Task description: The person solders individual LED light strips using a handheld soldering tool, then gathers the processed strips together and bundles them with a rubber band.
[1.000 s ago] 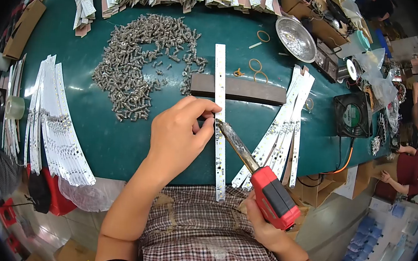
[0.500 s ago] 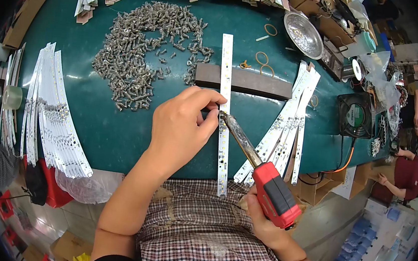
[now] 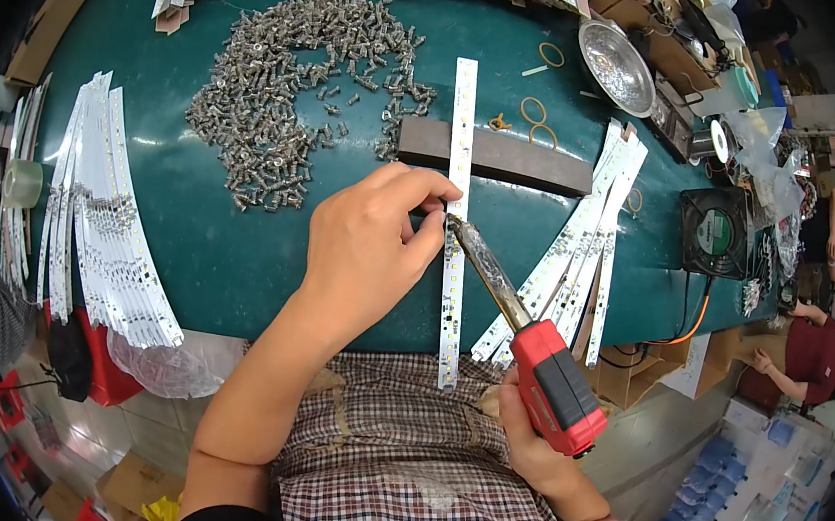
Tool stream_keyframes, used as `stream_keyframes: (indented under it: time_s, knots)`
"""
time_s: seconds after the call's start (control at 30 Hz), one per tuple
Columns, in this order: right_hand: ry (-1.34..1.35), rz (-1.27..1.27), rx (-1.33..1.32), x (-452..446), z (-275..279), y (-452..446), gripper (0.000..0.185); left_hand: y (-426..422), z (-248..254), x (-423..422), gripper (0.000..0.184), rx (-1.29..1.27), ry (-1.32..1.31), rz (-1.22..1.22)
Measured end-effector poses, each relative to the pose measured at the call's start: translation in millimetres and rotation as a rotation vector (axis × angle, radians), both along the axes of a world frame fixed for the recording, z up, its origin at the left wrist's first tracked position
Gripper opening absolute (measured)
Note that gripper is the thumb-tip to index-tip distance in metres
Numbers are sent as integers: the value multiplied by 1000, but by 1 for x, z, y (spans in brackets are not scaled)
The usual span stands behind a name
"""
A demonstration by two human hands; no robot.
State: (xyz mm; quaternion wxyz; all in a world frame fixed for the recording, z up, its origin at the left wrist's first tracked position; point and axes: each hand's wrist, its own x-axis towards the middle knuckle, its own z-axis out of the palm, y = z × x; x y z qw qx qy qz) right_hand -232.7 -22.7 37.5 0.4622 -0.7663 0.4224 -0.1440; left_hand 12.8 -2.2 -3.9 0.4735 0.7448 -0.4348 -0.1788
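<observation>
A white LED strip lies crosswise over a dark bar, its lower end near the checked apron. My left hand is closed in a pinch at the strip's left edge; whatever lies between its fingertips is too small to make out. My right hand is wrapped round the handle of a red and black soldering tool. The tool's metal tip meets the strip beside my left fingertips. Left of the bar spreads a pile of small metal connectors.
LED strips are fanned out at left and right. Bundled strips line the far edge. A metal bowl, rubber bands, a solder spool and a fan occupy the right. People are at far right.
The table's contents have shifted slightly up and right in view. Both hands keep their grips, and the tool tip remains by the left fingertips.
</observation>
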Motion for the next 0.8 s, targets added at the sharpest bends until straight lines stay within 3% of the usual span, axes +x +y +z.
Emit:
stream_keyframes:
  time_s: [0.4,0.5,0.57,0.63,0.7,0.73,0.8]
  knots:
    - [-19,3,-36,-4,3,1,20,0,0,0,24,1,4,0]
    - [45,19,-55,-19,13,1,19,0,0,1,24,3,8,1]
    - [213,-61,70,-31,20,0,16,0,1,0,23,3,11,-2]
    - [172,-36,89,-28,27,0,18,-1,3,1,18,28,16,5]
    - [-168,-359,71,-13,29,0,14,0,4,1,18,34,23,4]
    - [-268,-257,-181,-19,21,-15,13,-1,4,0,18,42,30,8]
    - [-260,-379,-221,-11,36,-29,12,-1,3,-1,19,33,30,3]
